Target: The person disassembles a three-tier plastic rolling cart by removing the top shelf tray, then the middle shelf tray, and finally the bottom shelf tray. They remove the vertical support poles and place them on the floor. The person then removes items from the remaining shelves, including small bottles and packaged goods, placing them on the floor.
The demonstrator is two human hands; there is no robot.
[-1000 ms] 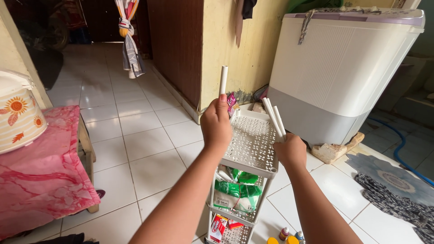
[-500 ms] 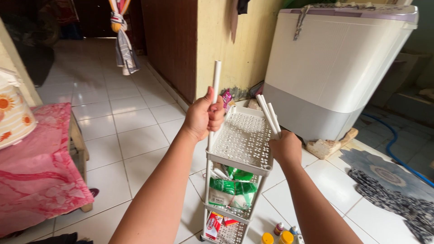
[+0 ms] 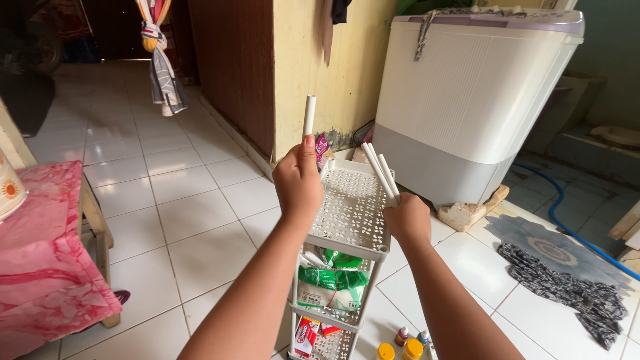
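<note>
A white tiled floor runs past a yellow wall to a washing machine, and a pink-covered table sits at my left. In the one view, from my head, a white perforated rack stands right below my hands. My left hand is clenched around one white tube, which stands upright, its long axis vertical, over the rack's near-left corner; its lower end is hidden behind my fist, so I cannot tell whether it meets the corner. My right hand grips a bundle of spare tubes, slanting up and away to the left, at the rack's right edge. The left hand is the nearer to that corner. Half a second back this tube showed below my fist, running down beside the rack; now only its top shows, and my view has swung right.
</note>
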